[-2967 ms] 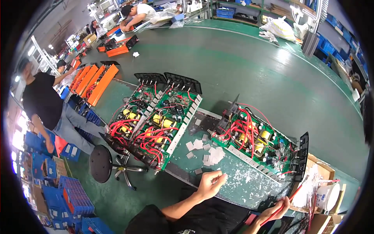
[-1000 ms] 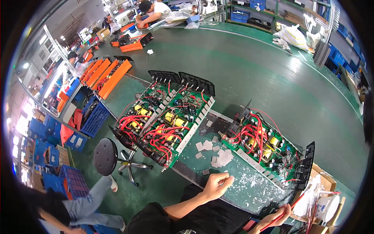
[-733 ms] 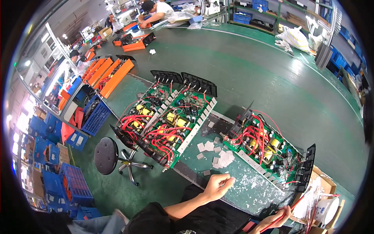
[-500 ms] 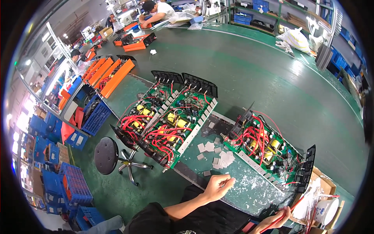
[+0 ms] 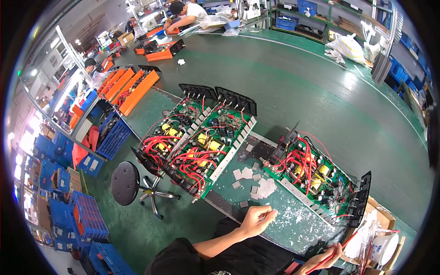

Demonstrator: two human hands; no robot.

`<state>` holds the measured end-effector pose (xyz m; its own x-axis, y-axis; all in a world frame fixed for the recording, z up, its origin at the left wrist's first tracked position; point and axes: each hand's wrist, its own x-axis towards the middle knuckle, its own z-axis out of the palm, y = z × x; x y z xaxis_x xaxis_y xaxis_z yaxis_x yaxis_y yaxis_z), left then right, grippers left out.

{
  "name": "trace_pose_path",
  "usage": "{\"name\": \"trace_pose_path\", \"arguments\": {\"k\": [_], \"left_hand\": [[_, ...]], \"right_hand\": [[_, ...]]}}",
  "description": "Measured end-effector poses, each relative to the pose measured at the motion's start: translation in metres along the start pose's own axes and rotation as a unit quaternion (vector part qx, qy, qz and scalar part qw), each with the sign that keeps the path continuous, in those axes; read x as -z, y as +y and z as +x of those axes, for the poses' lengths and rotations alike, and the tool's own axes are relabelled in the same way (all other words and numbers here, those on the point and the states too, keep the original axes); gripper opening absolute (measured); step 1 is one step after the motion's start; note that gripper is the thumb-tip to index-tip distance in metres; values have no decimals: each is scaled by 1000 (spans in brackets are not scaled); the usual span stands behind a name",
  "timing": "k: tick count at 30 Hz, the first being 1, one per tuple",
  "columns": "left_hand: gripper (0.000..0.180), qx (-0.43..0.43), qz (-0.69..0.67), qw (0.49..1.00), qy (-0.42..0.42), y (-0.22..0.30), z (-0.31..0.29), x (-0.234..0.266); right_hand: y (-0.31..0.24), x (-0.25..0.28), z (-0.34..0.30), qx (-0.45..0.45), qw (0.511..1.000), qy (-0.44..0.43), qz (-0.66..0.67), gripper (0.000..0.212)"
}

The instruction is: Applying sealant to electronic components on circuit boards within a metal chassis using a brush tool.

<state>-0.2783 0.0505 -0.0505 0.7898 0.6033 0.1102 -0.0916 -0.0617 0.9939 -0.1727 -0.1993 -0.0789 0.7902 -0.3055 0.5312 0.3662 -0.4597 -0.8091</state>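
My left hand (image 5: 258, 222) is closed in a loose fist over the near edge of the green worktable (image 5: 284, 217). Whatever its curled fingers may hold is hidden. At the lower right, my right hand (image 5: 328, 257) is wrapped round a thin red rod (image 5: 352, 238), which slants up toward an open carton. Ahead of both hands lies a green circuit board assembly (image 5: 316, 176) with red wires, yellow coils and black end panels. Several thin grey square pads (image 5: 265, 188) are scattered left of it. White smears mark the tabletop near my left hand.
Two similar circuit board assemblies (image 5: 211, 146) stand to the left. The carton (image 5: 385, 220) holds a white tub (image 5: 384, 249). A black stool (image 5: 125, 183) and blue crates (image 5: 91, 224) are on the left. Orange housings (image 5: 137, 94) line the far left, with co-workers beyond.
A grey-clad limb at the lower left edge has gone out of view. My hands and the boards stay where they were.
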Motion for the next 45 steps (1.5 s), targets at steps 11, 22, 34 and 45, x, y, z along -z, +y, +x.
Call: {"name": "trace_pose_path", "arguments": {"k": [11,22,34,45], "left_hand": [[31,14,-2,1000,-5,2,1,0],[30,11,11,1000,-2,4,0,1],[29,18,5,1000,-5,-1,-1,2],[30,21,-5,1000,-3,1,-1,1]], "right_hand": [[-38,-9,7,67,998,16,1,29],[-42,-9,8,65,998,7,17,27],[-45,-10,8,66,998,12,12,28],[-46,-12,8,67,997,28,-6,28]]}}
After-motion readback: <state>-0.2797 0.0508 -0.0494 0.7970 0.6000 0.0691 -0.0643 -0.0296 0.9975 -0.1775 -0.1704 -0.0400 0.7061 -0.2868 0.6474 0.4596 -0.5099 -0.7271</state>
